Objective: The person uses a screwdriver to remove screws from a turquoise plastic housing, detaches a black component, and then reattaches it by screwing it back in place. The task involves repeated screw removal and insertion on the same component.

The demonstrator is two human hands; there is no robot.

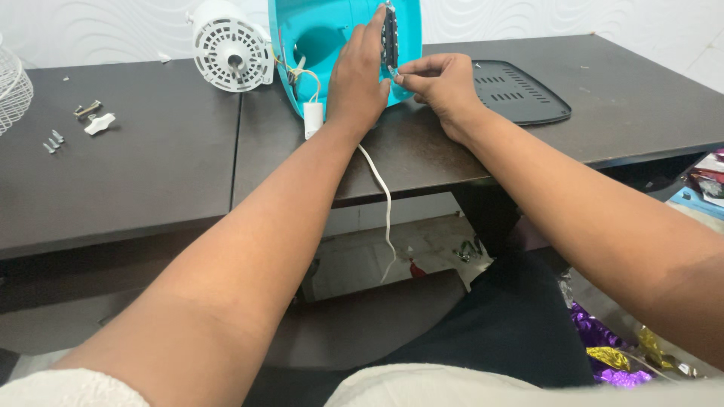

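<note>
A turquoise plastic fan housing point(317, 30) stands on the dark table point(151, 173) at the back centre, its open inside facing me. My left hand point(356, 79) lies flat against the housing's opening and holds a dark switch strip point(389, 34) upright with its fingertips. My right hand point(439, 81) pinches something small at the strip's lower end; what it pinches is too small to tell. Wires and a small white block point(313, 118) hang from the housing. A white cord point(385, 203) runs down off the table's front edge.
A white fan motor point(230, 47) stands left of the housing. A black vented cover plate point(516, 92) lies to the right. Screws and a white wing nut point(99, 123) sit at far left near a white wire grille point(11, 83). Shiny purple and gold wrapping point(615, 347) lies at lower right.
</note>
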